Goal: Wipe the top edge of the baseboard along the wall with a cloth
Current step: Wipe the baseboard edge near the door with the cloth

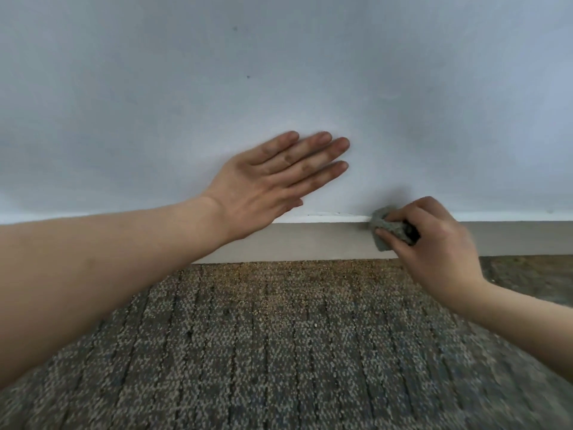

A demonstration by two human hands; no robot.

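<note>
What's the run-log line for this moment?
right hand: grips cloth on baseboard top edge | left hand: open, on wall

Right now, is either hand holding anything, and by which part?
The right hand grips a bunched grey cloth round its right end, against the baseboard top edge. The left hand holds nothing; it lies flat on the wall.

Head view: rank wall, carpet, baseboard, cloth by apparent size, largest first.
1. wall
2. carpet, close behind the wall
3. baseboard
4. cloth, partly hidden by the right hand
</note>
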